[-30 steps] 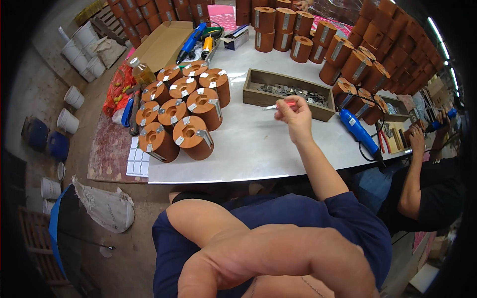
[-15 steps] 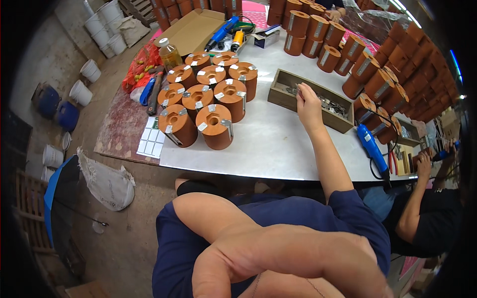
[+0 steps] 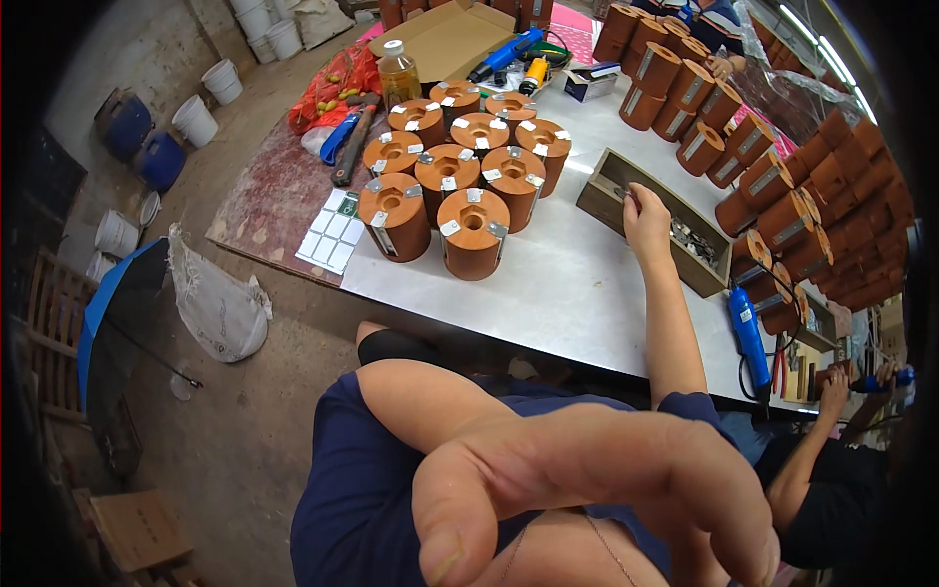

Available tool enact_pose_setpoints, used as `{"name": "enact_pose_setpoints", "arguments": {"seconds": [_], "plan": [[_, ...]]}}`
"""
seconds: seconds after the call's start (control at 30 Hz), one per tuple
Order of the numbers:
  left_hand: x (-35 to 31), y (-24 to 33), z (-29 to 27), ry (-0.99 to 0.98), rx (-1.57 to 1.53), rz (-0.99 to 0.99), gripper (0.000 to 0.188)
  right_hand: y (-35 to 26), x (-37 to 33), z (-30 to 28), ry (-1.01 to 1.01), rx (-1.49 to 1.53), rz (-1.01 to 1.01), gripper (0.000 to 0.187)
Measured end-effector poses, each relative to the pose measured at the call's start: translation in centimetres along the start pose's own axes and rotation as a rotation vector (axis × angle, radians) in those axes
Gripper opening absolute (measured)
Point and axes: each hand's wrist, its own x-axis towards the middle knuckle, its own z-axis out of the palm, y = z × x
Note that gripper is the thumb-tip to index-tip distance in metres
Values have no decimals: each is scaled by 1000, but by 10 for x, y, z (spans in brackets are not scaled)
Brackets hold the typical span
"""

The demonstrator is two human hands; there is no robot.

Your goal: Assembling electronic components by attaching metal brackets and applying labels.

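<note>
My right hand [image 3: 648,220] reaches over a long wooden box [image 3: 704,282] that holds small metal pieces [image 3: 693,241]. Its thumb and fingertips are pinched together near the box's left end; whatever is between them is too small to make out. My left hand [image 3: 597,465] is raised very close to the camera, its fingers curved and the thumb apart, with nothing visible between them. Left of the box stands a group of brown-orange cylinders [image 3: 473,235], each with a central hole and metal strips and tabs on the rim.
Stacked cylinders [image 3: 782,181] fill the right side. A blue power tool [image 3: 748,338] with a cord lies at the table's right edge, beside a co-worker's hands [image 3: 834,393]. A hammer [image 3: 354,147], bottle [image 3: 398,76], cardboard box [image 3: 445,44] and label sheet [image 3: 331,232] lie at left.
The whole view has shifted, so the table and cylinders appear farther right. My right hand stays over the box. The left hand's thumb shows more and its fingers curve down farther.
</note>
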Motion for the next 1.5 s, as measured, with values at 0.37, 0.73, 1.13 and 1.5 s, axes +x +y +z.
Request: {"name": "enact_pose_setpoints", "arguments": {"seconds": [0.37,0.73,1.13,1.5], "plan": [[-13,199,-41,535,1839,-164,23,2,-10,-23,33,-40,-52,19],[-55,409,-113,1304,2902,-1764,75,-49,-42,-50,-45,300,58,13],[-42,415,-78,1207,2965,-933,65,-61,-58,-53,-207,481,127,15],[-69,181,9,832,1811,-1033,41,-174,-76,-72,-800,1022,-4,48]]}}
